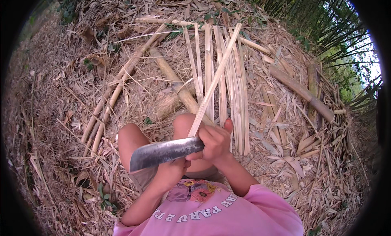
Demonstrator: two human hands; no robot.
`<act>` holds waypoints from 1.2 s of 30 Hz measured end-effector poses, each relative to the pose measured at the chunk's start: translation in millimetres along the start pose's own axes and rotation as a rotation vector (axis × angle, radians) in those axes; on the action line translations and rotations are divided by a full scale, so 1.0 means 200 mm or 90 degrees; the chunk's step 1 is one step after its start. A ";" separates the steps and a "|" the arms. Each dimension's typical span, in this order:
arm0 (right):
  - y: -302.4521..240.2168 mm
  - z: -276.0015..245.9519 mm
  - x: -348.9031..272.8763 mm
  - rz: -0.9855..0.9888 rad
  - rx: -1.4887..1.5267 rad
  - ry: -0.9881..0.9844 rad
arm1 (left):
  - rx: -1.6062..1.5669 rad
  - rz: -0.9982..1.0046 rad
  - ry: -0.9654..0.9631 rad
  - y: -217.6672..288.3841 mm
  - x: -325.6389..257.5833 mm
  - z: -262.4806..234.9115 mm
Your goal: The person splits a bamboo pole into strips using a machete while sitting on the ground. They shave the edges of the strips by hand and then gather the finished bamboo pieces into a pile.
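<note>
Gripping the bamboo strip [214, 79] in our right hand [215, 142], it runs up and away from us; our left hand [173, 171] holds the knife [165, 151] crosswise against its near end.

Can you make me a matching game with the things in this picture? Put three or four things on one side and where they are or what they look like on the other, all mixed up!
Things:
1. Knife blade
2. Bamboo strip
3. Thick bamboo pole
4. Shirt

Descriptions:
A. Pink, at the bottom of the picture
B. Lying on the dry leaves at the right
C. Dark grey metal, pointing to the left
D. Long and pale, rising from the right hand up and away

Pairs: 1-C, 2-D, 3-B, 4-A
</note>
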State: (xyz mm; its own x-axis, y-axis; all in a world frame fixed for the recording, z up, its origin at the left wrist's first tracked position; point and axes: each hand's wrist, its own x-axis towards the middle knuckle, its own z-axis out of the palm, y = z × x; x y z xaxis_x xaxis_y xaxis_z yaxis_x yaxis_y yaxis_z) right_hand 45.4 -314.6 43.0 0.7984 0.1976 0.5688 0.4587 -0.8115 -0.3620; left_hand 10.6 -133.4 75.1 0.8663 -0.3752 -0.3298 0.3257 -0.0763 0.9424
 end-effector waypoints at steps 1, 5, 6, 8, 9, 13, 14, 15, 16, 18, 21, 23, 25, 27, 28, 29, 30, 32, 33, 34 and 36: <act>0.02 -0.01 0.00 0.025 -0.019 -0.003 | -0.033 -0.059 -0.004 0.05 -0.02 0.01; 0.12 -0.02 0.00 0.135 -0.004 -0.075 | -0.177 -0.186 -0.042 0.07 -0.06 -0.03; 0.12 -0.03 0.01 0.142 0.002 -0.104 | -0.178 -0.170 -0.023 0.07 -0.06 -0.03; 0.03 0.01 -0.02 0.079 -0.018 -0.080 | -0.182 -0.141 0.015 0.06 -0.06 -0.03; -0.01 0.02 -0.03 0.048 -0.027 -0.070 | -0.022 0.003 0.055 0.01 -0.06 -0.03; 0.02 -0.01 0.02 -0.043 -0.024 -0.070 | 0.111 0.041 0.101 -0.04 -0.07 -0.04; 0.04 0.00 0.03 -0.061 -0.038 -0.047 | 0.014 -0.082 0.079 0.01 -0.08 -0.04; 0.06 0.01 0.05 -0.085 -0.050 -0.021 | -0.004 -0.089 0.077 0.03 -0.08 -0.05; 0.10 0.02 0.07 -0.072 -0.060 -0.010 | -0.022 -0.096 0.076 0.05 -0.09 -0.07; 0.18 0.04 0.10 -0.004 -0.078 -0.001 | -0.047 -0.107 0.077 0.07 -0.10 -0.09; 0.17 0.05 0.09 0.111 -0.084 -0.072 | -0.085 -0.129 0.084 0.07 -0.13 -0.10; 0.08 0.09 0.08 0.170 -0.017 -0.096 | -0.129 -0.146 0.096 0.04 -0.10 -0.14; -0.01 0.08 0.10 -0.024 -0.035 -0.068 | -0.081 -0.119 0.090 0.02 -0.10 -0.12; 0.02 0.05 0.16 -0.072 -0.070 -0.055 | 0.003 -0.058 0.089 0.00 -0.14 -0.12; 0.07 0.06 0.20 -0.027 -0.092 -0.063 | -0.038 -0.087 0.096 -0.01 -0.19 -0.14; 0.23 0.08 0.25 0.079 -0.104 -0.076 | -0.080 -0.113 0.084 -0.01 -0.23 -0.14; 0.31 0.09 0.30 0.178 -0.113 -0.085 | -0.122 -0.135 0.077 0.00 -0.24 -0.15; 0.33 0.11 0.26 0.199 -0.089 -0.121 | -0.089 -0.155 0.056 0.05 -0.24 -0.16; 0.31 0.13 0.28 0.200 -0.072 -0.136 | -0.118 -0.158 0.058 0.03 -0.22 -0.17; 0.25 0.14 0.25 0.113 -0.084 -0.130 | -0.149 -0.166 0.057 0.01 -0.22 -0.18; 0.16 0.14 0.21 0.014 -0.097 -0.112 | -0.141 -0.160 0.061 0.03 -0.24 -0.18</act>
State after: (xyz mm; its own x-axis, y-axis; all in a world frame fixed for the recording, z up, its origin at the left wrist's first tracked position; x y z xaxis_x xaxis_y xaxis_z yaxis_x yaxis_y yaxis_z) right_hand 104.4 -316.7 34.5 0.8696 0.2607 0.4193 0.3864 -0.8880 -0.2493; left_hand -16.1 -82.3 94.5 0.7772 -0.2803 -0.5633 0.5980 0.0507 0.7999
